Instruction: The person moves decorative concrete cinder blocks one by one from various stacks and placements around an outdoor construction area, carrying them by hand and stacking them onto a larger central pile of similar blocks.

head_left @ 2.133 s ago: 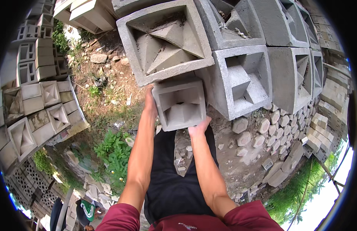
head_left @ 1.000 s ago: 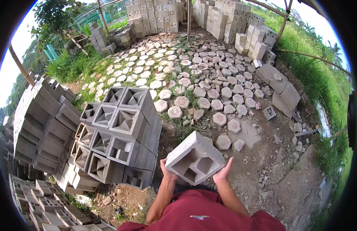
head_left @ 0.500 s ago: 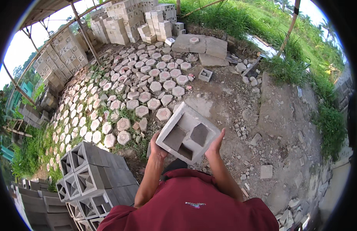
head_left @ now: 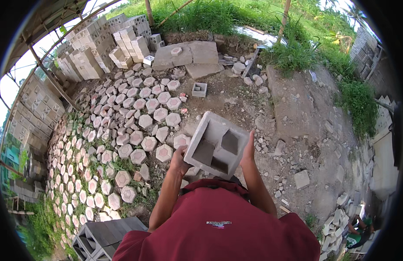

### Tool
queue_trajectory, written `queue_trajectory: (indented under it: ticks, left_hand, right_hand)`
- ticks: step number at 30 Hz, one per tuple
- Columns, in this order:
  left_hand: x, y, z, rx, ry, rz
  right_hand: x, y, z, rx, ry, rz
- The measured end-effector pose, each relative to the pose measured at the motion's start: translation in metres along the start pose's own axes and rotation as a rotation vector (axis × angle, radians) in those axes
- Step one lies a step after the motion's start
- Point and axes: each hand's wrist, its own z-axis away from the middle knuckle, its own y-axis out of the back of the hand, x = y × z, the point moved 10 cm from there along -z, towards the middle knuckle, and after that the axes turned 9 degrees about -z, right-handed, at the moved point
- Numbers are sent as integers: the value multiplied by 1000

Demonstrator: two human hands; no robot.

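Observation:
Between my two hands is a square grey concrete ventilation block (head_left: 216, 142), held in front of my body with its hollow face turned up toward me. It sits slightly tilted, and dark recesses show inside its rim. My left hand (head_left: 179, 161) is closed around its left side, with part of the fingers hidden by the block. My right hand (head_left: 248, 153) presses against the opposite side, its fingers mostly out of sight behind the edge. At the lower left, near my left elbow, stands a stack of similar grey blocks (head_left: 116, 230).
Hexagonal pavers (head_left: 164, 153) cover the ground to the left. Ahead, a small hollow block (head_left: 199, 90) lies on dirt before a concrete slab (head_left: 175, 58). Pale block stacks (head_left: 86, 63) stand far left. Rubble (head_left: 334, 228) lies lower right, near a crouching person (head_left: 360, 232).
My view has swung to the right, so the stack at lower left shows less and a person appears at lower right. The block stays in both hands, its tilt slightly changed.

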Motion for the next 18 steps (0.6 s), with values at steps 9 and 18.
queue_trajectory:
  ticks: [9,18]
  left_hand:
    - [24,-31,-93,161,86,-512]
    - [60,-82,-272,281,15,-414]
  right_hand:
    - [-47,24,-129,237,-49,272]
    - [-96,57,-339,167,-55,238]
